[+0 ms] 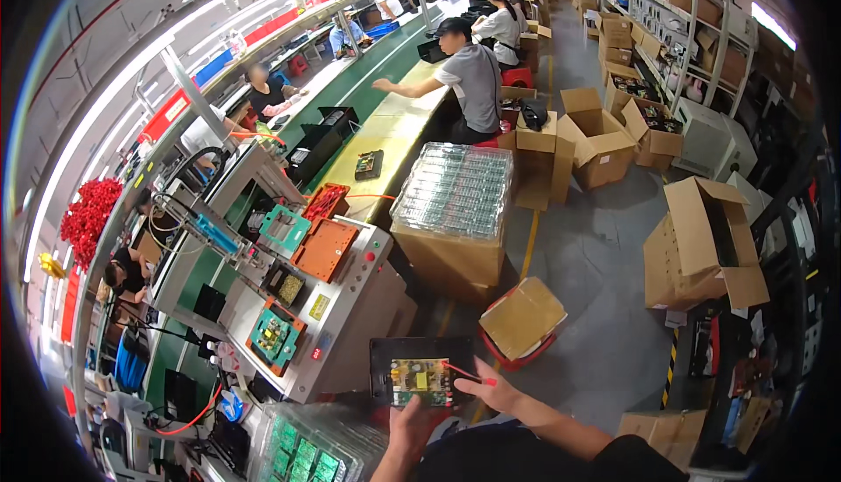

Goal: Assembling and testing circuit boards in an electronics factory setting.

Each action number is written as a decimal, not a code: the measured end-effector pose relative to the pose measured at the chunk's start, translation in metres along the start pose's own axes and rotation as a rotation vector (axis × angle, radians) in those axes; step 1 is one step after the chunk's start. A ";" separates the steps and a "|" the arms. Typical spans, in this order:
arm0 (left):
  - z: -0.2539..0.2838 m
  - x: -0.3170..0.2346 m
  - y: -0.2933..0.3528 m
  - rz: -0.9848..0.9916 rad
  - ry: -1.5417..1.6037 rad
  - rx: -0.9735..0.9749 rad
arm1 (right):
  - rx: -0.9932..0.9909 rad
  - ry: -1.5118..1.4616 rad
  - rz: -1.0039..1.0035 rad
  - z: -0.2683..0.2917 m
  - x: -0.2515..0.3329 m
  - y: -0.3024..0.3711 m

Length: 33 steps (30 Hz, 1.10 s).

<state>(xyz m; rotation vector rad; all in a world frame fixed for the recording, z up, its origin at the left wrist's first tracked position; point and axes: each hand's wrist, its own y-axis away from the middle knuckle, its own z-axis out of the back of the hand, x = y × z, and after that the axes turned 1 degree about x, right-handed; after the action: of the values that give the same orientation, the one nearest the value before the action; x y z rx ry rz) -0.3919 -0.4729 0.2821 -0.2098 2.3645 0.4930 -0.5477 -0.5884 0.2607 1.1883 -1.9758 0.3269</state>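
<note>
A shallow black plastic casing (379, 361) is held low in front of me, with a brown circuit board (435, 375) lying in it. The board carries a yellow transformer and other parts. My left hand (413, 427) is closed on the casing's near edge, thumb on top. At its right edge my right hand (495, 394) is also closed, the thumb reaching over the board. A thin red wire (459, 370) runs from the board across to the right hand, between thumb and index finger; its red end lies over that hand. The fingers under the casing are hidden.
A bench machine (350, 329) with orange and green fixtures stands left. Ahead are stacked clear trays (455, 189) on a carton and a cardboard-topped red stool (523, 317). A green conveyor (385, 70) runs away past seated workers. Open cartons (701, 250) line the right; trays of green boards (302, 456) are near-left.
</note>
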 end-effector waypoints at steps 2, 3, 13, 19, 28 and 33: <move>-0.007 -0.017 0.000 0.067 -0.087 0.009 | -0.024 0.010 0.100 0.012 -0.001 0.001; 0.001 -0.024 0.000 0.119 -0.129 -0.010 | -0.022 0.010 0.095 0.021 0.000 0.001; -0.001 -0.007 -0.063 0.067 -0.080 0.004 | -0.004 0.189 -0.061 0.058 0.081 -0.028; -0.019 -0.026 -0.075 -0.143 0.045 -0.038 | 0.014 0.219 -0.064 0.047 0.112 -0.082; -0.050 -0.088 -0.102 -0.262 0.046 -0.101 | 0.031 0.184 0.040 0.003 0.175 -0.160; -0.048 -0.091 -0.116 -0.367 0.101 -0.233 | 0.135 0.213 -0.112 0.008 0.185 -0.181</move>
<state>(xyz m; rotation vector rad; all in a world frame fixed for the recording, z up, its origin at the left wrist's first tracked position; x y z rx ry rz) -0.3208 -0.5971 0.3425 -0.7752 2.2887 0.5863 -0.4467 -0.8047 0.3616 1.2878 -1.7182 0.5138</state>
